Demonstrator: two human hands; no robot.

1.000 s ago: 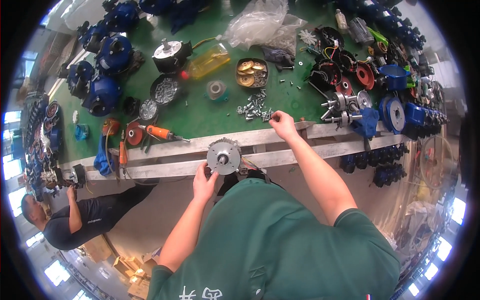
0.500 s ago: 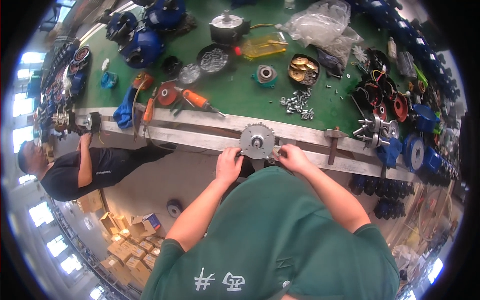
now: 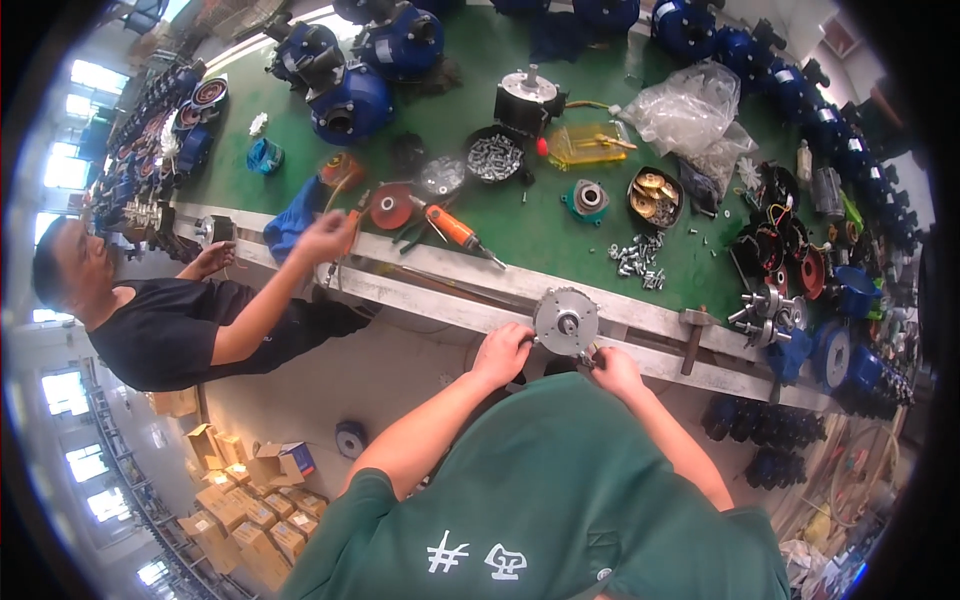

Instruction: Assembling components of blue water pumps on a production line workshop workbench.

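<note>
Flanking the motor [image 3: 566, 322] at the near edge of the tabletop [image 3: 560, 250], it's left hand [image 3: 503, 355] touching the motor's left side, right hand [image 3: 618, 370] bunched at its lower right; what either grip pinches, can't tell! Bolts [image 3: 638, 258] lie beyond the motor, a hammer [image 3: 693, 345] to its right.

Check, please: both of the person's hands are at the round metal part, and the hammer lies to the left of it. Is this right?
Not quite: the head view shows the hammer to the right of the round metal part. The left hand and right hand are indeed at it.
</note>
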